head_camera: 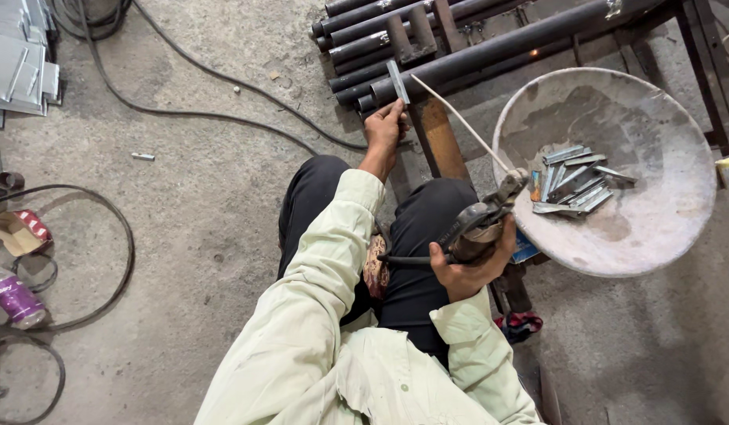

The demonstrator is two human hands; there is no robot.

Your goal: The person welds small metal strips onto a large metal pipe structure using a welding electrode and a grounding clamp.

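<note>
Against the dark steel pipes (459, 55) | small flat metal strip (397, 82) is pinched upright in left hand (385, 126), long axis pointing away, steadied for welding | electrode holder (478, 224) is clasped in right hand (466, 267), rod (463, 122) aimed up-left toward strip | more strips are kept in pan (663, 228)

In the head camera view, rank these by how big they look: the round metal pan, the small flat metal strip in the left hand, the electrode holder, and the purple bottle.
1. Round metal pan, by far the largest.
2. Electrode holder in the right hand.
3. Purple bottle, partly cut off at the edge, so unsure against the holder.
4. Flat metal strip in the left hand.
</note>
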